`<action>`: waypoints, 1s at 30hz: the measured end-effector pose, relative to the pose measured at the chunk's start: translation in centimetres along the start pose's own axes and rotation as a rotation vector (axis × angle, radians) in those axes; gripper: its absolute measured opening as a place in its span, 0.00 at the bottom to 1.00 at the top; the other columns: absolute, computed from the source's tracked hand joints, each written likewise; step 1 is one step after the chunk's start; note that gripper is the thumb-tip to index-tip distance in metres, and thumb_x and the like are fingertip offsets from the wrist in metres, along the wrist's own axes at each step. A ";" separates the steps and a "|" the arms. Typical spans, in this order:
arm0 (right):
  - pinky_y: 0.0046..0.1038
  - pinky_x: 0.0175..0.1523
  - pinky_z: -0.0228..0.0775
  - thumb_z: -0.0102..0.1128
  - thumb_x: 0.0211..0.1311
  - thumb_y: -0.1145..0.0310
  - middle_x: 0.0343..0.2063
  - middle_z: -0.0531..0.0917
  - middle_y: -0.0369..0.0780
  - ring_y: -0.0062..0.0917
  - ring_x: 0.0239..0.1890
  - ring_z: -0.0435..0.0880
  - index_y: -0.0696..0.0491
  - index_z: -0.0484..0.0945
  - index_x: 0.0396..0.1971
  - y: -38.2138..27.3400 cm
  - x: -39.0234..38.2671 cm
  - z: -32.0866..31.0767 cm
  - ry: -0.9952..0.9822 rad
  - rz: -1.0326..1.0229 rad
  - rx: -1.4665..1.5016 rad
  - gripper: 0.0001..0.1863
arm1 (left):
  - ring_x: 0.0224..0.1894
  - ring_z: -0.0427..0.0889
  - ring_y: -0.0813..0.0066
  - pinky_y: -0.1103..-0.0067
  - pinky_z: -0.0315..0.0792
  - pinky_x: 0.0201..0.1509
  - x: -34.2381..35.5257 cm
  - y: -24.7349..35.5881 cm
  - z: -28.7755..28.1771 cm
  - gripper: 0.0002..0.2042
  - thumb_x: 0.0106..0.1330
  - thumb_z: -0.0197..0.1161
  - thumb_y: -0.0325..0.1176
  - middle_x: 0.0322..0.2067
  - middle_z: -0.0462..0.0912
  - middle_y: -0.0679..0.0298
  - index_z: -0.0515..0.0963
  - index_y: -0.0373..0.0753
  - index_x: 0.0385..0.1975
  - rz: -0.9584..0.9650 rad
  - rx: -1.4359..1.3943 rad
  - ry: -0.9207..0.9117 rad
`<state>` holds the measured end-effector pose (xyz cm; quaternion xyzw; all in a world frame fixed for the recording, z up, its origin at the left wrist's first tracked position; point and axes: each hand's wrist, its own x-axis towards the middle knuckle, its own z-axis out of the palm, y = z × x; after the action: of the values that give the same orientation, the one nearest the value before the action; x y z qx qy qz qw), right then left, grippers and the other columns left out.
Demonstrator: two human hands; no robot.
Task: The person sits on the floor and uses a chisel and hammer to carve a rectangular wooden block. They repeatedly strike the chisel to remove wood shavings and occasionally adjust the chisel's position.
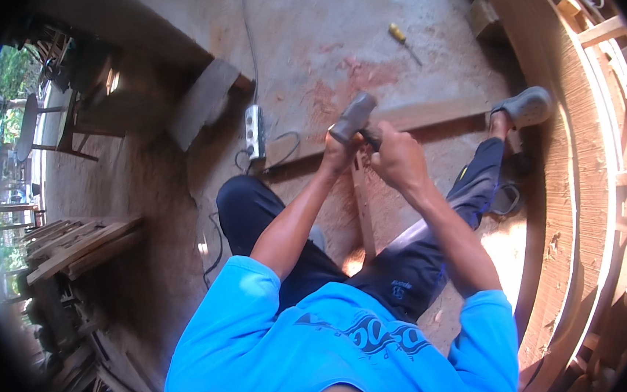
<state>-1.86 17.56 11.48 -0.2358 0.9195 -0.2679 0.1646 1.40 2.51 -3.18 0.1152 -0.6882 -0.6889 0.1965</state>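
the blocky grey metal-headed hammer (353, 117), right of the long white power strip (255, 134), looks heavy and stiff, best held low on its dark handle. the right hand's (399, 157) fingers wrap that handle; the left hand's (337, 157) grip, partly hidden behind the head, i cannot tell.
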 end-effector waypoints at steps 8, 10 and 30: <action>0.31 0.39 0.77 0.67 0.53 0.73 0.27 0.86 0.48 0.34 0.28 0.86 0.56 0.80 0.43 -1.4 -4.2 -5.8 0.132 -0.154 0.230 0.16 | 0.38 0.82 0.81 0.81 0.78 0.43 3.3 1.7 -1.6 0.05 0.70 0.66 0.31 0.37 0.82 0.69 0.80 0.40 0.41 -0.337 -0.515 -0.040; 0.37 0.37 0.78 0.67 0.51 0.72 0.24 0.84 0.51 0.42 0.28 0.88 0.56 0.79 0.39 -3.6 -4.6 -8.8 0.186 -0.228 0.426 0.13 | 0.38 0.81 0.83 0.81 0.77 0.43 0.8 1.3 -1.1 0.04 0.69 0.66 0.26 0.35 0.83 0.71 0.79 0.40 0.40 -0.197 -0.438 0.005; 0.41 0.36 0.77 0.60 0.52 0.75 0.25 0.85 0.51 0.43 0.29 0.88 0.56 0.79 0.40 -5.5 -2.7 -7.5 0.161 -0.289 0.293 0.13 | 0.52 0.81 0.76 0.76 0.74 0.59 1.5 0.6 -0.9 0.19 0.67 0.70 0.31 0.51 0.82 0.66 0.78 0.38 0.57 -0.225 -0.546 -0.069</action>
<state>-0.89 18.00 21.15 -0.3164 0.8377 -0.4374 0.0830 0.52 1.12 -2.45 0.1101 -0.4665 -0.8695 0.1192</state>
